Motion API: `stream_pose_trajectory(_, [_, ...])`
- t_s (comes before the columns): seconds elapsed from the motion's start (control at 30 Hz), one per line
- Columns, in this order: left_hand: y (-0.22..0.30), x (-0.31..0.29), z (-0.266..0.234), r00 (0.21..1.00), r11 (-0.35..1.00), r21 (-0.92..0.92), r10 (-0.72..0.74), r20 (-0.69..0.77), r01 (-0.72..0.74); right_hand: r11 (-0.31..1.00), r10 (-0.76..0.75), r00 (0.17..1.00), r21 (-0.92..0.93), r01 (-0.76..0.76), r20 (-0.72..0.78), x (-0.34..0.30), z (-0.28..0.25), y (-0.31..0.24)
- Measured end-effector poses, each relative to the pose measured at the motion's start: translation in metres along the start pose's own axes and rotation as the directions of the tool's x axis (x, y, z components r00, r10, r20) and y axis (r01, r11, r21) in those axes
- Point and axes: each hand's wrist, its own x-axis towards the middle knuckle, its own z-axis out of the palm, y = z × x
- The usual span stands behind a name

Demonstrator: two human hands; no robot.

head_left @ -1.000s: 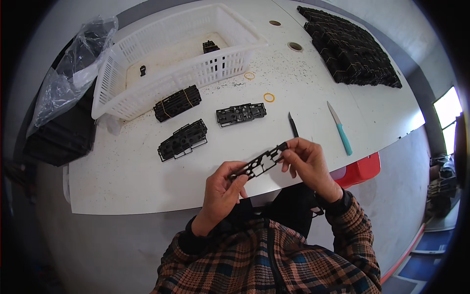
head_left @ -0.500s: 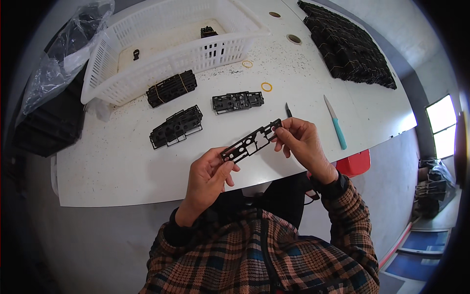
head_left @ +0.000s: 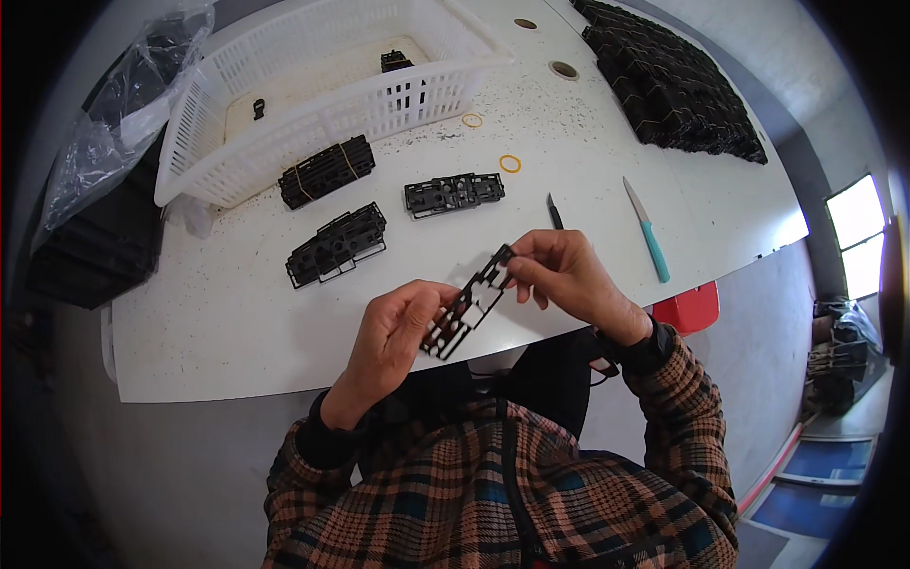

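A thin black plastic frame with round and square cutouts is held slantwise over the table's front edge. My right hand pinches its upper end between thumb and fingers. Lower down, my left hand has its thumb and fingers at the frame's side, partly hidden behind it. Beyond my hands, a stack of similar frames lies loose, with another loose stack to its left. Behind that one sits a bundle of frames tied with rubber bands.
A white slatted basket stands at the back left, beside a plastic bag. A turquoise-handled knife and a small dark blade lie on the right. Yellow rubber bands and a large black pile of frames are farther back.
The frame has tilted more steeply, its upper end moving left and its lower end coming down toward me. My right hand has moved left with it; the left hand has shifted slightly left.
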Motion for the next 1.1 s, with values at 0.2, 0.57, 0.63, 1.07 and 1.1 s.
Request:
stream_pose_trajectory(0.2, [0.010, 0.007, 0.015, 0.981, 0.979, -0.139, -0.125, 0.149, 0.146, 1.000, -0.029, 0.990, 0.016, 0.027, 0.140, -0.001, 0.010, -0.009])
stream_pose_trajectory(0.57, [0.010, 0.012, 0.015, 0.935, 0.940, -0.234, -0.169, 0.313, 0.248, 0.997, -0.067, 0.983, -0.030, 0.073, 0.169, -0.010, 0.013, -0.013])
stream_pose_trajectory(0.63, [0.013, 0.011, 0.015, 0.941, 0.944, -0.202, -0.203, 0.270, 0.261, 0.993, -0.108, 0.985, -0.039, 0.115, 0.137, -0.012, 0.015, -0.010])
stream_pose_trajectory(1.07, [-0.010, 0.024, 0.005, 0.990, 0.899, -0.420, -0.140, -0.011, 0.123, 0.663, -0.424, 0.879, -0.586, 0.465, 0.218, -0.041, 0.031, -0.020])
stream_pose_trajectory(1.1, [-0.011, 0.025, 0.004, 0.990, 0.900, -0.418, -0.139, -0.012, 0.121, 0.564, -0.439, 0.866, -0.677, 0.474, 0.240, -0.042, 0.032, -0.020])
